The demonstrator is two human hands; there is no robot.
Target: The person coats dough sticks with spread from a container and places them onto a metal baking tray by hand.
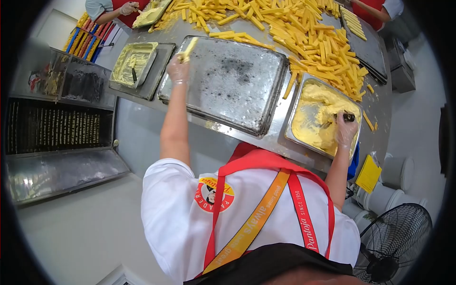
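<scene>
My left hand [178, 70], in a clear glove, is closed on a coated yellow stick [191, 46] over the upper left part of a dark-spotted metal tray [228, 90]. On the right, my right hand [346, 129], gloved too, grips the black handle of a tool [349, 117]. The tool's far end is hidden in the pale yellow cream [316, 102] that partly fills a rectangular metal pan [288, 130]. A large heap of yellow sticks [304, 35] lies beyond the tray and the pan.
To the left, a cream-smeared pan [153, 61] with a spatula sits on another tray [164, 71]. Two people in red aprons stand across the table, one with a gloved hand [129, 8]. A tray of sticks [352, 23] lies far right. A fan [399, 237] stands lower right.
</scene>
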